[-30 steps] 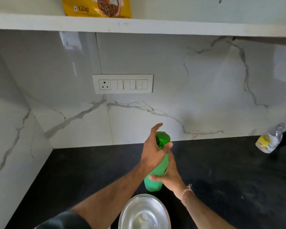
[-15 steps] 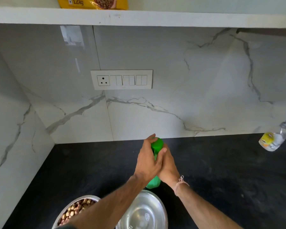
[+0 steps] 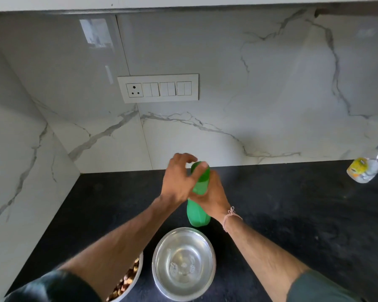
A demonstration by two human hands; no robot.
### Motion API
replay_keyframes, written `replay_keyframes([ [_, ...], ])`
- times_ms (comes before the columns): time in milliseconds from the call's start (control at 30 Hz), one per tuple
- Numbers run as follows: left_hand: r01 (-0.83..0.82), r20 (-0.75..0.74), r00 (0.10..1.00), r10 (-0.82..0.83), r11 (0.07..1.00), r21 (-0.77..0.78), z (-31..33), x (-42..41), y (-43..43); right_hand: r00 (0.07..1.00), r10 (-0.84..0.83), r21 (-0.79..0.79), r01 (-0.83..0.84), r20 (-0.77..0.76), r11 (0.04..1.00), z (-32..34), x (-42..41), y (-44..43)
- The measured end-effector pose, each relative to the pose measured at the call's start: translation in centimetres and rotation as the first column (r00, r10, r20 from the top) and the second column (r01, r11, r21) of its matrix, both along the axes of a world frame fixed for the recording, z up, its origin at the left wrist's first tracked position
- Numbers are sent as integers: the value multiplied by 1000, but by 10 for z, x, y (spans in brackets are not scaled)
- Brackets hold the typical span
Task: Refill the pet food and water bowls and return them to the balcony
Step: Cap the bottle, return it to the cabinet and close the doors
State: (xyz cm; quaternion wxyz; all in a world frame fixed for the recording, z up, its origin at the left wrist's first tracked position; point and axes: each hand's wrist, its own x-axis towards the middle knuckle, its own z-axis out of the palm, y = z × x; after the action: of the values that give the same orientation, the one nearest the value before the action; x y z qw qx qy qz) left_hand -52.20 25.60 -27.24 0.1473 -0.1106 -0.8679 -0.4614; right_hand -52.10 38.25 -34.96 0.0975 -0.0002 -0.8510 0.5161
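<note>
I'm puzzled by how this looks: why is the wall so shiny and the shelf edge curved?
Head view: the glossy marble wall mirrors a bright window as glare at upper left; the wide-angle lens bows the shelf and stretches the arms; the left hand over the green bottle is slightly motion-blurred.

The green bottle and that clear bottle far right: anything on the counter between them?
Nothing; the head view shows bare black counter between the green bottle and clear bottle.
</note>
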Motion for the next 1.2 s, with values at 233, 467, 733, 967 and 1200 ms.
replay_keyframes([
  [233,416,238,909,-342,715,-562,51,-15,1,1000,3,-29,-3,0,1000,1,5,2],
  [467,303,208,951,-228,567,-766,64,-17,13,999,41,-20,-42,-6,999,9,9,1],
  [733,347,255,937,-238,553,-758,67,-12,12,997,55,-21,-54,53,998,13,14,1],
  [967,489,334,871,-361,560,-669,69,-14,3,998,26,-55,-22,59,998,8,10,1],
  [1200,402,270,915,-300,609,-684,61,-20,5,998,9,-30,-7,69,1000,3,6,1],
])
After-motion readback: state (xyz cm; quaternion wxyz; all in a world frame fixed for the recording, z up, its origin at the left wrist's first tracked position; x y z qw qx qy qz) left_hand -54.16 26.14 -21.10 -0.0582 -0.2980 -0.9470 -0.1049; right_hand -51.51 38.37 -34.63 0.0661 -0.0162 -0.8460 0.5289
